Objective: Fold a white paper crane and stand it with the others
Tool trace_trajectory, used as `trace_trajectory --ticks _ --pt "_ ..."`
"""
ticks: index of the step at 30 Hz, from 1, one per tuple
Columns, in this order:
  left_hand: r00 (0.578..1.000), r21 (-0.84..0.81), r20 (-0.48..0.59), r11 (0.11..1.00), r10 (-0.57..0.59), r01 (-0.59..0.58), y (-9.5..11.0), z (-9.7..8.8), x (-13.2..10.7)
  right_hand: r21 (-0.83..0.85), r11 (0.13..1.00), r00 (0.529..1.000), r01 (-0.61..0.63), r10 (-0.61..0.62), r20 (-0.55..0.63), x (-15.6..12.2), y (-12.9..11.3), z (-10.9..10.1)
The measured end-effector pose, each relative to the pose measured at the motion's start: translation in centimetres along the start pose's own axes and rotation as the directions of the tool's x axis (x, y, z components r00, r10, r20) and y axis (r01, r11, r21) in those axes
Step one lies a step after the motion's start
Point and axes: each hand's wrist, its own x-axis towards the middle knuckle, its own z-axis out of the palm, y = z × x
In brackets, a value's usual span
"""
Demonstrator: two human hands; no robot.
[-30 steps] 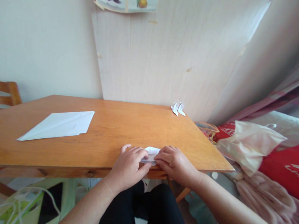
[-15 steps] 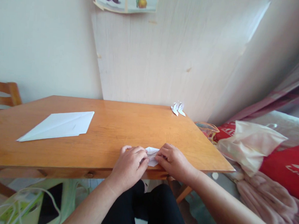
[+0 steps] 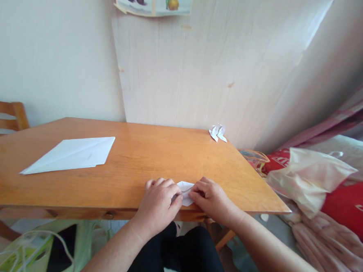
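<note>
Paper (image 3: 185,186) at table's (image 3: 156,153) near edge, around 5 o'clock, between hands: left hand (image 3: 160,201) pinching its left end, right hand (image 3: 213,200) its right. Folded small already; looks midway, no finished shape yet. Figures (image 3: 214,134), 1 o'clock from paper, look done. Large paper (image 3: 72,154), 10 o'clock, flat, creased, seems largely unworked. Inner folds hidden.

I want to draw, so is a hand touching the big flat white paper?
No, the left hand and right hand both touch the small folded white paper, not the big one.
</note>
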Motion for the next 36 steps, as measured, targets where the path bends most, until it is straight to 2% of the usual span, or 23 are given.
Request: trace_trajectory --ticks 5,11,14,21,29,36 --pt "1.000 -0.013 0.002 1.000 -0.002 0.002 0.1 0.0 -0.1 0.082 0.995 0.998 0.050 -0.053 0.032 -0.4 0.0 -0.1" --pt "1.000 -0.024 0.026 1.000 -0.012 0.012 0.1 -0.2 -0.2 0.035 0.998 0.995 0.060 -0.063 0.078 0.1 -0.5 -0.7" --pt "0.999 -0.020 0.034 0.999 -0.037 0.038 0.2 -0.3 -0.2 -0.001 1.000 0.995 0.021 -0.021 0.097 0.4 -0.7 -0.6" --pt "0.997 0.029 0.053 0.998 -0.065 0.063 0.3 -0.2 0.0 -0.079 0.993 0.994 -0.092 0.096 0.050 0.7 -0.6 0.3" --pt "0.994 0.085 0.048 0.992 -0.094 0.090 0.4 0.5 0.4 -0.092 0.988 0.992 -0.123 0.122 -0.007 0.6 -1.0 0.6" --pt "0.990 0.054 0.073 0.991 -0.124 0.120 0.5 0.4 0.7 -0.059 0.988 0.989 -0.145 0.145 -0.017 0.8 -0.8 0.8"
